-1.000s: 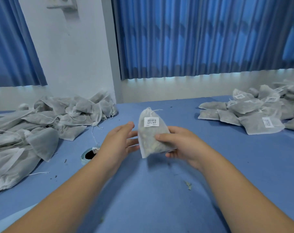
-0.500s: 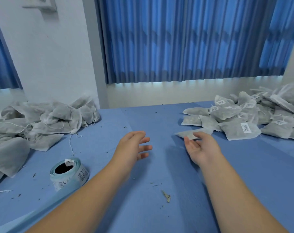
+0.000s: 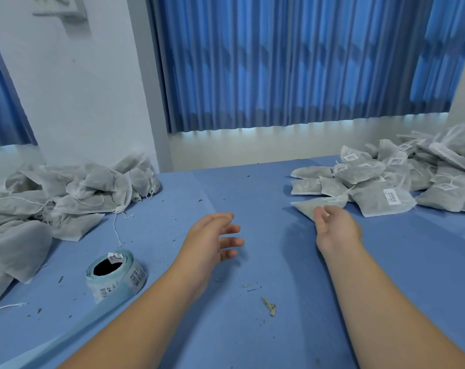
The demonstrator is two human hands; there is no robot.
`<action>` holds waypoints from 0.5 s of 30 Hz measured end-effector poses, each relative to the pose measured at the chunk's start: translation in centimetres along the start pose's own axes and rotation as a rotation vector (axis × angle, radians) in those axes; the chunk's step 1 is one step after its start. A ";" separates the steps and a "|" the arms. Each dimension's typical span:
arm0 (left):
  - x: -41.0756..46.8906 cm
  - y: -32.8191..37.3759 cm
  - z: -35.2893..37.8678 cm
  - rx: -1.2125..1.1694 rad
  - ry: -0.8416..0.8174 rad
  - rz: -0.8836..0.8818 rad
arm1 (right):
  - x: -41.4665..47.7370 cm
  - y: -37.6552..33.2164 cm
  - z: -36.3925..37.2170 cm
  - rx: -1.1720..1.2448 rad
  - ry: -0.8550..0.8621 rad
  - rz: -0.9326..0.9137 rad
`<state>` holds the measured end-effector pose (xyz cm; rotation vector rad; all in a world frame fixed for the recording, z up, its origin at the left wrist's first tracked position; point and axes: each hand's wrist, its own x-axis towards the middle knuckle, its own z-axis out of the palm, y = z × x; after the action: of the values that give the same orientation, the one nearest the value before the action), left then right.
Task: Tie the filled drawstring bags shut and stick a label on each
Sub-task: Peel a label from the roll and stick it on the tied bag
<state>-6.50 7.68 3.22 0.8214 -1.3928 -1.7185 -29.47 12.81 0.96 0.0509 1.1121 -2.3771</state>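
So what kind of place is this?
Probably a small packing workroom. A blue table holds unlabelled bags on one side, labelled bags on the other, and a label roll near the left hand.

Single head-worn view, looking forward and down, close over blue table (image 3: 252, 328), facing curtained window (image 3: 292, 62)

Unlabelled grey bags (image 3: 66, 193) heaped left; labelled bags (image 3: 385, 182) piled right; label roll (image 3: 116, 278) upright near left heap.
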 end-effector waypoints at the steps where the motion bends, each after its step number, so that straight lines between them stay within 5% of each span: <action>1: 0.0 0.1 0.0 -0.023 -0.001 -0.002 | -0.5 0.0 0.3 -0.018 0.018 -0.035; 5: 0.1 0.6 -0.2 -0.067 0.016 -0.010 | -3.0 0.4 2.0 -0.163 -0.064 -0.071; 15: -2.1 3.9 -5.3 0.174 0.070 0.109 | -14.4 6.5 5.2 -0.691 -0.823 -0.019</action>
<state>-0.32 6.47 6.04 0.8748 -1.5267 -1.4879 -13.01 11.81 3.35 -1.0598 1.3804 -1.6022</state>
